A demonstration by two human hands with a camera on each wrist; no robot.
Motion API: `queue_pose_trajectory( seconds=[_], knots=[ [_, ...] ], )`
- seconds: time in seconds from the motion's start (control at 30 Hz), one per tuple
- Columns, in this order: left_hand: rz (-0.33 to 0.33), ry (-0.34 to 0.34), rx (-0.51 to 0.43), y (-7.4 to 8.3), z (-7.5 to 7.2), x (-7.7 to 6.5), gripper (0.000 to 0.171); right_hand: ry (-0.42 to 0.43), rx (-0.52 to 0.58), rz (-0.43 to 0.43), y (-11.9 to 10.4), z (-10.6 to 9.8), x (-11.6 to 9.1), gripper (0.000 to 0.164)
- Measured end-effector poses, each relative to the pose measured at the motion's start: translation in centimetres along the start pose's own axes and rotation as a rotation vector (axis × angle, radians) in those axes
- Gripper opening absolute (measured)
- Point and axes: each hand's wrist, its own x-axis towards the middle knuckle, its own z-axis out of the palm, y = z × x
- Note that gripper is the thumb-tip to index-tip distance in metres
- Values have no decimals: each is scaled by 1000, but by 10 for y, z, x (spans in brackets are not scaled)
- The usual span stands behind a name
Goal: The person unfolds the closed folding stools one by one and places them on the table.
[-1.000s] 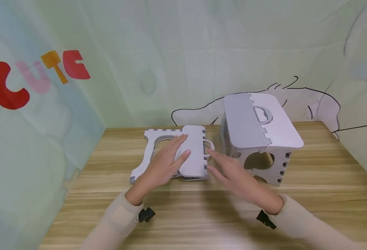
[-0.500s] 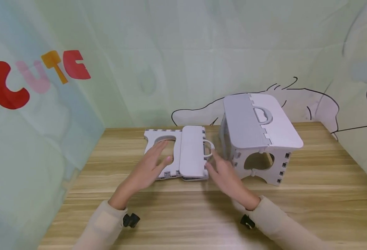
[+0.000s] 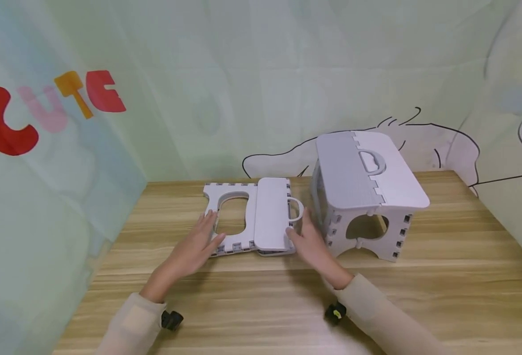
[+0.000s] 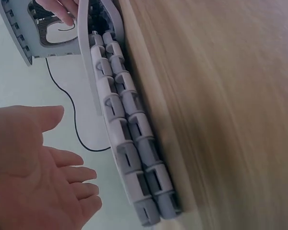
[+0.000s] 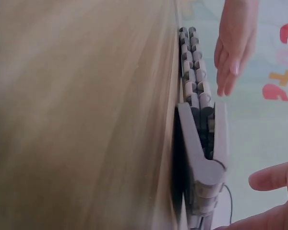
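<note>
A white-and-grey folding step stool lies folded flat on the wooden table, its seat panel and carry handle facing right. My left hand is at the stool's leg end, fingers extended and thumb spread; in the left wrist view that hand is apart from the stool's knuckled edge. At the handle end is my right hand, thumb near the seat panel's edge and fingers beside the handle. The right wrist view has its thumb away from the folded stool.
A second folding stool, unfolded and upright, stands close to the right of my right hand. Behind the wooden table hangs a pale printed curtain; another curtain side with coloured letters borders the left.
My left hand has drawn back leftward from the seat panel to the leg end. My right hand has shifted slightly left and nearer, staying by the handle. The folded stool lies where it was.
</note>
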Motion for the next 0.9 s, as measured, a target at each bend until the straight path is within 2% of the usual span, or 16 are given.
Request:
queue_pose_trajectory(
  seconds=[0.23, 0.43, 0.63, 0.9],
  knots=[
    [-26, -29, 18, -10, 1, -8, 62, 61, 69, 37, 3, 7, 13, 82],
    [9, -54, 56, -18, 5, -12, 53, 87, 159, 102, 5, 13, 18, 82],
    [34, -64, 76, -23, 8, -16, 53, 128, 231, 136, 7, 15, 23, 82],
    [43, -70, 73, -26, 10, -20, 55, 140, 284, 152, 6, 14, 28, 81]
  ],
)
